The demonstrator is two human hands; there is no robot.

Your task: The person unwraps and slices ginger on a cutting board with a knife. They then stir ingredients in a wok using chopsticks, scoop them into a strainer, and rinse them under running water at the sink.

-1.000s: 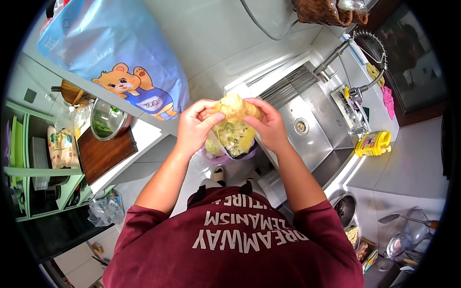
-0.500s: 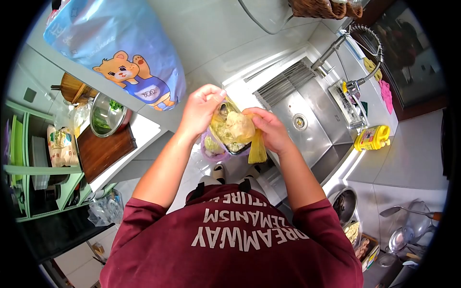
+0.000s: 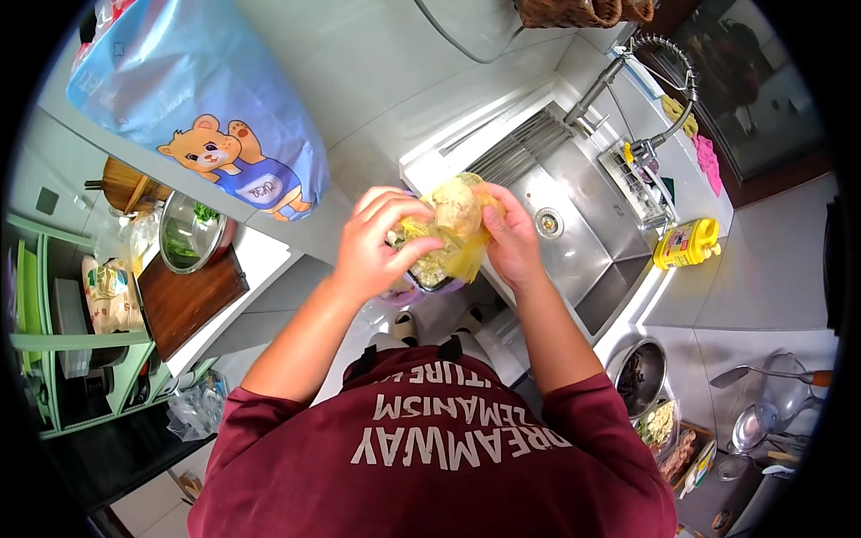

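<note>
My right hand (image 3: 511,235) is closed on a yellow mesh-like bag (image 3: 468,255), with the thumb pressed against it. A pale, lumpy mass (image 3: 457,208) bulges at the bag's top; I cannot make out what it is. Just left of the bag is my left hand (image 3: 375,240), its fingers curved and its thumb apart from them. Yellow material shows in that gap, but no firm grip on it is visible. Below both hands, a purple-rimmed bin (image 3: 405,294) holds a dark-edged container with pale green scraps (image 3: 430,271), partly hidden by my hands.
To the right is a steel sink (image 3: 574,260) with a spring faucet (image 3: 689,99) and a yellow bottle (image 3: 686,244). On the left counter are a steel bowl of greens (image 3: 184,247) and a wooden board (image 3: 193,300). A blue bear-print bag (image 3: 206,90) stands ahead.
My left hand has let go of the edge it pinched, moved lower and spread its thumb from its fingers beside the bag. The pale mass and my right hand have shifted slightly upward.
</note>
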